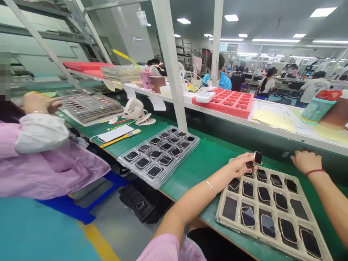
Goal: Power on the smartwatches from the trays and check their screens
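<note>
My left hand (pixel 241 164) is closed on a smartwatch (pixel 258 157) with a dark square face and a pale metal rim. A second dark watch piece (pixel 249 165) shows under the fingers of that hand. Below it lies a beige compartment tray (pixel 239 227) with several smartwatches in its slots; a few slots show only dark lining. My right hand (pixel 308 162) is beyond the tray's far right corner, against the dark panel under the shelf. Its back faces me and its fingers are mostly hidden, so what it holds cannot be seen.
Left of the beige tray stands a stack of clear trays (pixel 160 154) with more watch pieces. A brush (pixel 121 138), a white pad and a small fan (pixel 134 108) lie beyond. A co-worker in a pink sleeve sits left. A red compartment tray (pixel 231 103) rests on the shelf.
</note>
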### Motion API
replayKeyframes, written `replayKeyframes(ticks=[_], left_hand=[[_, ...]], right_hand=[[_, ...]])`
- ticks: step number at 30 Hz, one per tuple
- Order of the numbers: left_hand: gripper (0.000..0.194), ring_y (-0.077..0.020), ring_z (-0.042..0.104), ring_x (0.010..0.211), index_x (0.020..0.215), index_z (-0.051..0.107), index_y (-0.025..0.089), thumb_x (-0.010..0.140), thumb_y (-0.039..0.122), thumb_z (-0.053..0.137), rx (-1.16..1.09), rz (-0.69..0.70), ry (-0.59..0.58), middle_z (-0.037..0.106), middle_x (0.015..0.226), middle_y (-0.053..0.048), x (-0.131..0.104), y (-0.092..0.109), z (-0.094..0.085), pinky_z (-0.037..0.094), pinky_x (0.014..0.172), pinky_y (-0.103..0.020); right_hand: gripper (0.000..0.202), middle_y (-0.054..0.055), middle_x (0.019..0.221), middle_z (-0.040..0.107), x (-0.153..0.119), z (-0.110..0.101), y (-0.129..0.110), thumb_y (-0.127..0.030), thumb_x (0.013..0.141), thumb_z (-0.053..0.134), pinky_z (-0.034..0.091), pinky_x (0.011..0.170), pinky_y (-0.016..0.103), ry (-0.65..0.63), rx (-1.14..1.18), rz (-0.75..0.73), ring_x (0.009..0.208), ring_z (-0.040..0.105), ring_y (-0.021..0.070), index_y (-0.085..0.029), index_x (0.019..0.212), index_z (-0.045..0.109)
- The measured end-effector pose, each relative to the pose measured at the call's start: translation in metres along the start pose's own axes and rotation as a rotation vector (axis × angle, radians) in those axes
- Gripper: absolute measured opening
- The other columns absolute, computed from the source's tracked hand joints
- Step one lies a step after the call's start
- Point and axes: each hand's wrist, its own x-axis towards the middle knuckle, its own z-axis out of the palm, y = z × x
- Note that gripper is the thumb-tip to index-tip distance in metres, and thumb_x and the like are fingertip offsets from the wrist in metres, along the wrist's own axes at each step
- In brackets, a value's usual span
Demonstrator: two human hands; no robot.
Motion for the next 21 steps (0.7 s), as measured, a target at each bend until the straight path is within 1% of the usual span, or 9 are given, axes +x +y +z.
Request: replayKeyframes(ticks=[1,3,6,8,10,12,15,18,21], left_hand=[[0.045,-0.0121,0.065,0.064,0.096,0.055,0.016,0.068,0.043,0.079,0.014,-0.009,0.005,0.069,0.089,-0.007,0.000,0.000,0.001,0.036,0.048,-0.017],[0.051,-0.0123,0.065,0.063,0.097,0.055,0.016,0.064,0.043,0.082,0.053,-0.023,0.007,0.068,0.084,-0.005,0.000,0.000,0.003,0.035,0.047,-0.017],[0.055,-0.0129,0.065,0.062,0.097,0.055,0.015,0.061,0.045,0.084,0.143,-0.023,-0.014,0.065,0.077,-0.003,-0.001,-0.001,0.006,0.034,0.047,-0.017],[0.055,-0.0124,0.064,0.060,0.096,0.055,0.015,0.061,0.045,0.084,0.195,-0.020,-0.013,0.063,0.073,-0.001,-0.002,-0.002,0.007,0.035,0.047,-0.018],[0.054,-0.0119,0.063,0.059,0.094,0.054,0.015,0.062,0.046,0.084,0.222,-0.023,0.014,0.061,0.072,0.000,-0.003,-0.003,0.008,0.035,0.048,-0.018],[0.053,-0.0123,0.064,0.060,0.094,0.054,0.015,0.063,0.046,0.083,0.219,-0.017,0.041,0.063,0.074,-0.001,-0.003,-0.005,0.008,0.037,0.049,-0.018],[0.053,-0.0163,0.068,0.073,0.099,0.055,0.014,0.067,0.047,0.081,0.167,0.002,0.076,0.068,0.086,-0.007,-0.003,-0.007,0.009,0.047,0.060,-0.022],[0.050,-0.0196,0.070,0.089,0.106,0.058,0.014,0.072,0.046,0.077,0.140,0.001,0.110,0.070,0.099,-0.011,-0.004,-0.007,0.009,0.052,0.079,-0.029],[0.042,-0.0191,0.070,0.091,0.109,0.061,0.014,0.078,0.041,0.073,0.212,0.000,0.110,0.070,0.103,-0.011,-0.004,-0.009,0.010,0.050,0.084,-0.031]], right_hand=[[0.038,0.015,0.079,0.072,0.002,0.000,0.014,-0.059,0.079,0.068,0.051,0.077,0.050,0.039,-0.002,0.027,0.085,0.069,0.0354,-0.022,0.069,0.072],[0.041,0.015,0.092,0.074,-0.002,0.012,0.025,-0.062,0.079,0.065,0.049,0.085,0.056,-0.004,0.037,0.065,0.098,0.067,0.0394,-0.022,0.082,0.074],[0.040,0.010,0.109,0.074,-0.018,0.047,0.014,-0.058,0.085,0.060,0.047,0.095,0.051,-0.107,0.159,0.080,0.106,0.066,0.0333,-0.024,0.100,0.073],[0.036,0.008,0.109,0.073,-0.024,0.069,0.000,-0.055,0.083,0.065,0.048,0.097,0.045,-0.143,0.259,0.079,0.105,0.065,0.0295,-0.024,0.100,0.072],[0.035,0.009,0.108,0.072,-0.025,0.081,-0.010,-0.054,0.079,0.071,0.049,0.095,0.042,-0.134,0.360,0.097,0.104,0.065,0.0281,-0.022,0.092,0.070],[0.036,0.009,0.103,0.072,-0.026,0.082,-0.011,-0.056,0.077,0.072,0.053,0.088,0.040,-0.109,0.464,0.146,0.099,0.066,0.0267,-0.021,0.085,0.066],[0.037,0.008,0.092,0.074,-0.032,0.072,0.000,-0.057,0.081,0.068,0.058,0.068,0.033,-0.072,0.610,0.263,0.082,0.070,0.0226,-0.022,0.085,0.058],[0.037,0.008,0.088,0.074,-0.042,0.061,0.015,-0.057,0.081,0.068,0.055,0.051,0.026,-0.038,0.717,0.369,0.065,0.068,0.0179,-0.022,0.089,0.056],[0.040,0.009,0.089,0.073,-0.052,0.058,0.025,-0.059,0.081,0.066,0.051,0.046,0.024,-0.038,0.780,0.420,0.058,0.063,0.0148,-0.021,0.094,0.059]])
